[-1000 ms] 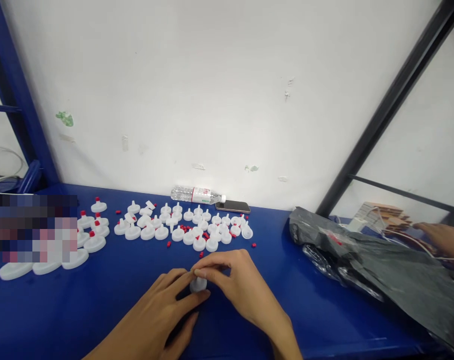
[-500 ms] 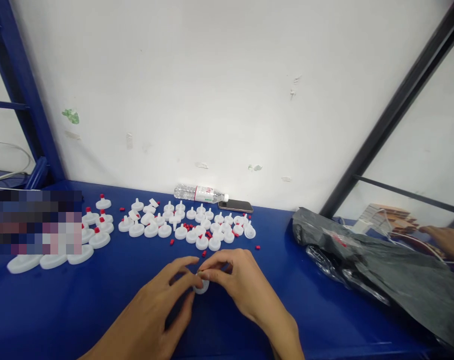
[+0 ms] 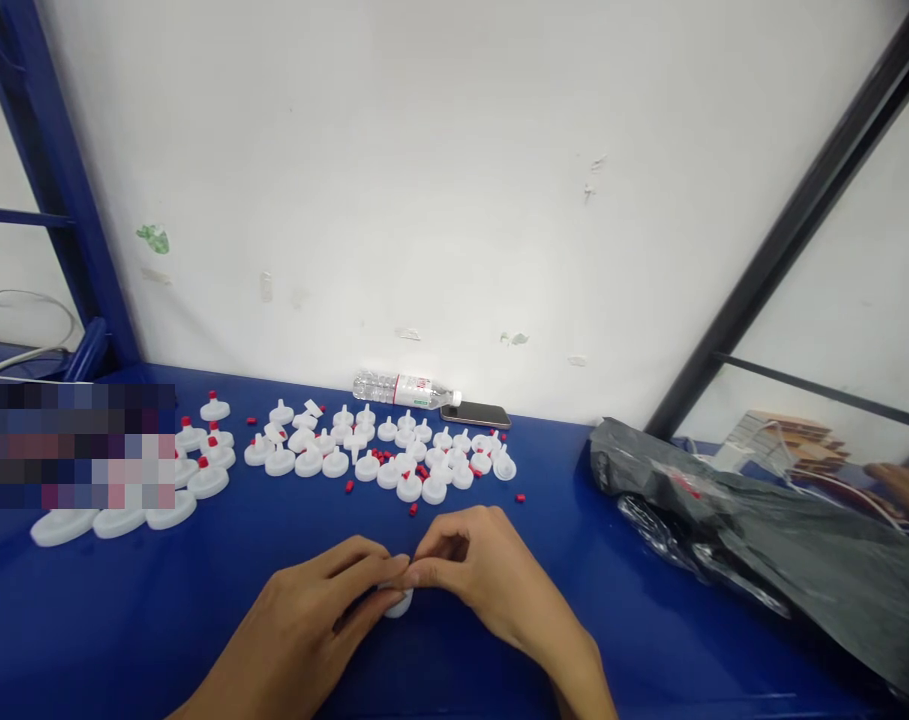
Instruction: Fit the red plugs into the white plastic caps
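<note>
Low at the centre, a white nozzle cap (image 3: 398,606) is mostly covered by my fingers; only its round lower edge shows. My left hand (image 3: 304,610) is closed, its thumb and fingers pinching the cap from the left. From the other side, my right hand (image 3: 491,575) pinches with thumb and index finger at the cap's top. Whatever sits between those right fingertips is hidden. Just beyond my hands lies a small red tip cap (image 3: 413,510). Farther back stand several white nozzle caps (image 3: 335,462) with bare spouts, with small red tip caps scattered among them.
White nozzle caps wearing red tips (image 3: 208,481) stand at the left, beside a pixelated patch. A water bottle (image 3: 405,389) and a phone (image 3: 475,413) lie by the wall. A dark plastic bag (image 3: 724,530) covers the right side, and another person's hand (image 3: 908,492) shows beyond.
My left fingers have closed in around the white nozzle cap, and both hands' fingertips now meet over it. The cap sits slightly lower and further left in view.
</note>
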Available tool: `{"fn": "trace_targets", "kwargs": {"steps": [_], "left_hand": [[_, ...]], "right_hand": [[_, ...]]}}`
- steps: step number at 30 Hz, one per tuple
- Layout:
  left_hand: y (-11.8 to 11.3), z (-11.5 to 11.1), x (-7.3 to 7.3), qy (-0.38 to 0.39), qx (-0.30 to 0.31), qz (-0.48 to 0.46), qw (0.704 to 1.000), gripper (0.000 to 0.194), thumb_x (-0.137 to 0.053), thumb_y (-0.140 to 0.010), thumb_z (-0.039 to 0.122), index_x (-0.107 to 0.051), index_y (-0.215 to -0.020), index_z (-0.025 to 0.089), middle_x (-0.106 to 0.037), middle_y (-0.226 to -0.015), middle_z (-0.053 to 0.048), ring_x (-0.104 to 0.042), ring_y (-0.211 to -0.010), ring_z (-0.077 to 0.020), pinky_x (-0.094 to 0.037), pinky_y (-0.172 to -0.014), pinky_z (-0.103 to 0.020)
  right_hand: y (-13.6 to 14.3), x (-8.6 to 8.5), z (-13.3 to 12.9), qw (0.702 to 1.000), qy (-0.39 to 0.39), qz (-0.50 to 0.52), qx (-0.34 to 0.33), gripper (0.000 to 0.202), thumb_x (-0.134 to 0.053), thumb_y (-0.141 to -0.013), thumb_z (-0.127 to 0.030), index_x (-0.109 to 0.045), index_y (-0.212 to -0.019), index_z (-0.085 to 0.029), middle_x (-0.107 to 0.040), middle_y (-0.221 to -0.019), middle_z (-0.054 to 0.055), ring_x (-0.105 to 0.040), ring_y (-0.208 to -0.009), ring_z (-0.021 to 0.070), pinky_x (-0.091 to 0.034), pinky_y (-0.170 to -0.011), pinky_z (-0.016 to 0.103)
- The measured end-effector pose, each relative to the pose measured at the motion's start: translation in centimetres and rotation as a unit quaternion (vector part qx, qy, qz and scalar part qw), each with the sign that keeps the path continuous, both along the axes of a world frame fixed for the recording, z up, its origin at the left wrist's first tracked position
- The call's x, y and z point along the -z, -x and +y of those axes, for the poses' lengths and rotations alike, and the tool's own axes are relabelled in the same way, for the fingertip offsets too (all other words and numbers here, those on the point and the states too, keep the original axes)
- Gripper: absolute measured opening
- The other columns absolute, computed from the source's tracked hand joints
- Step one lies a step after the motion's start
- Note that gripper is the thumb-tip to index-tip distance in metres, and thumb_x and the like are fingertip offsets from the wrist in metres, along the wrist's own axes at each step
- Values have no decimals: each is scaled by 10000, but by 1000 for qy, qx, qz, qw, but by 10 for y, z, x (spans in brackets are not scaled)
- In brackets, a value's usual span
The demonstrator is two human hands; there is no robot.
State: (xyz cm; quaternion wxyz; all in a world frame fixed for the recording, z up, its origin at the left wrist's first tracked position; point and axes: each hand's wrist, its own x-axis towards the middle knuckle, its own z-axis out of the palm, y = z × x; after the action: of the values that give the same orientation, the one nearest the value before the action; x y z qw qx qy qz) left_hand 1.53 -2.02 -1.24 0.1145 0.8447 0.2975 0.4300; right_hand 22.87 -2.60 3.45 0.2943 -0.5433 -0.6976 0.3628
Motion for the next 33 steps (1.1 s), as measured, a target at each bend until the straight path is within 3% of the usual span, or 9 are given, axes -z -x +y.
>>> {"fn": "trace_targets", "kwargs": {"steps": [3, 6, 11, 15, 19, 23, 27, 30, 33], "left_hand": [[1, 3, 4, -30, -35, 37, 998, 226, -518, -1073, 291, -743, -1057, 288, -790, -955, 63, -769, -761, -77, -560, -755, -110], [12, 12, -1, 1, -96, 101, 990, 271, -509, -1048, 301, -779, -1035, 281, -812, -943, 41, -788, -786, -137, -577, -730, -186], [62, 36, -37, 117, -271, 209, 933, 320, -510, -983, 402, -806, -962, 283, -839, -989, -3, -784, -904, -293, -532, -782, -356], [103, 56, -59, 155, -353, 274, 881, 332, -475, -948, 371, -750, -805, 251, -783, -730, 45, -737, -734, -264, -394, -668, -290], [121, 68, -59, 190, -358, 278, 871, 230, -511, -896, 334, -689, -793, 231, -759, -724, 103, -719, -708, -191, -344, -657, -235], [123, 71, -57, 189, -356, 279, 871, 226, -482, -893, 315, -665, -787, 235, -760, -733, 111, -694, -656, -174, -333, -641, -235], [120, 68, -61, 193, -333, 281, 879, 259, -451, -914, 320, -658, -778, 244, -773, -763, 81, -678, -639, -177, -317, -625, -249], [118, 64, -68, 202, -323, 271, 884, 252, -463, -903, 338, -672, -797, 245, -781, -788, 51, -691, -668, -206, -347, -642, -268], [119, 62, -74, 197, -327, 281, 880, 273, -440, -899, 332, -683, -816, 240, -784, -810, 30, -711, -740, -238, -382, -690, -285]], "right_hand": [[-8, -3, 0, 1000, 3, 19, -6, 261, -766, -884, -478, -817, -828, -229, -766, -745, -20, -627, -666, 139, -412, -614, 240], [-25, -5, 1, 998, -39, 23, 37, 294, -710, -928, -492, -796, -828, -229, -765, -759, -15, -678, -707, 159, -452, -650, 243], [-73, -1, 3, 963, -135, -57, 226, 461, -563, -991, -622, -765, -814, -247, -762, -784, 8, -721, -770, 209, -474, -725, 305], [-103, 7, 2, 926, -169, -146, 305, 337, -572, -1012, -530, -765, -912, -272, -789, -917, 13, -732, -895, 248, -481, -807, 357], [-98, 17, 7, 929, -199, -195, 242, 251, -597, -1016, -373, -744, -1174, -243, -764, -1185, 60, -701, -1098, 278, -505, -972, 413], [-60, 20, 12, 939, -204, -230, 156, 358, -553, -1049, -321, -669, -1371, -219, -680, -1401, 97, -617, -1307, 294, -473, -1124, 468], [-21, 17, 8, 943, -181, -269, 79, 548, -507, -1064, -283, -439, -1608, -268, -410, -1681, 75, -397, -1539, 311, -406, -1214, 556], [-9, 16, 5, 942, -172, -283, 56, 574, -495, -1065, -260, -396, -1630, -294, -357, -1708, 67, -344, -1567, 320, -412, -1211, 571], [-9, 14, 6, 938, -203, -270, 77, 450, -535, -1062, -277, -546, -1511, -281, -495, -1595, 96, -462, -1478, 316, -447, -1180, 536]]}}
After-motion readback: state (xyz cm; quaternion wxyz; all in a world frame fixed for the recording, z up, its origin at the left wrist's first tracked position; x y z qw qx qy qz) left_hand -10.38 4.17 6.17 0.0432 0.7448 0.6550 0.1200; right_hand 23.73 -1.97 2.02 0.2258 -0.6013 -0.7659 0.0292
